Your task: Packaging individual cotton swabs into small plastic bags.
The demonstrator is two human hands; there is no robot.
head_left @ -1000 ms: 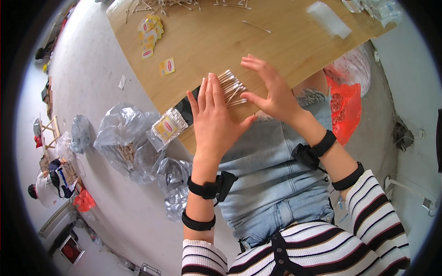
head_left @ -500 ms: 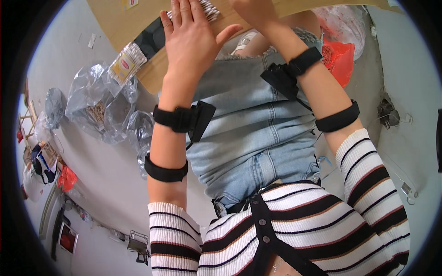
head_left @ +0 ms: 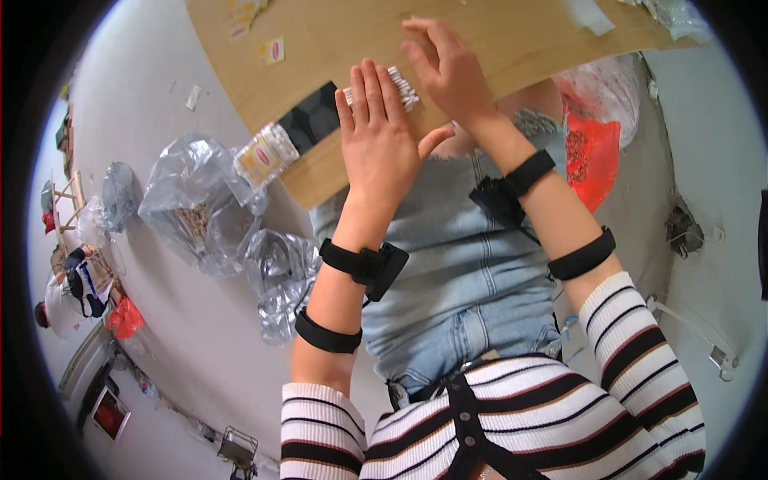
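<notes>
My left hand (head_left: 376,148) lies flat, fingers extended and thumb out to the side, over a pile of white cotton swabs (head_left: 405,90) near the table's front edge. The palm hides part of the pile. To its right, my right hand (head_left: 454,78) hovers with curved fingers and a gap between thumb and index finger; nothing shows in it. A dark patterned mat (head_left: 310,120) lies left of the swabs. Beyond it, a clear pack of cotton swabs (head_left: 267,157) with a yellow label juts over the table's left edge.
On the wooden table (head_left: 344,36) lie a small yellow-and-white card (head_left: 272,51), more yellow packaging (head_left: 240,20) and a white sheet (head_left: 590,16). Clear plastic bags (head_left: 196,220) stand on the floor at left. A red bag (head_left: 596,164) sits right of my legs.
The view has shifted, showing more of the table. My right hand has come closer to my left, its fingers now in sight. My left hand stays flat on the swabs.
</notes>
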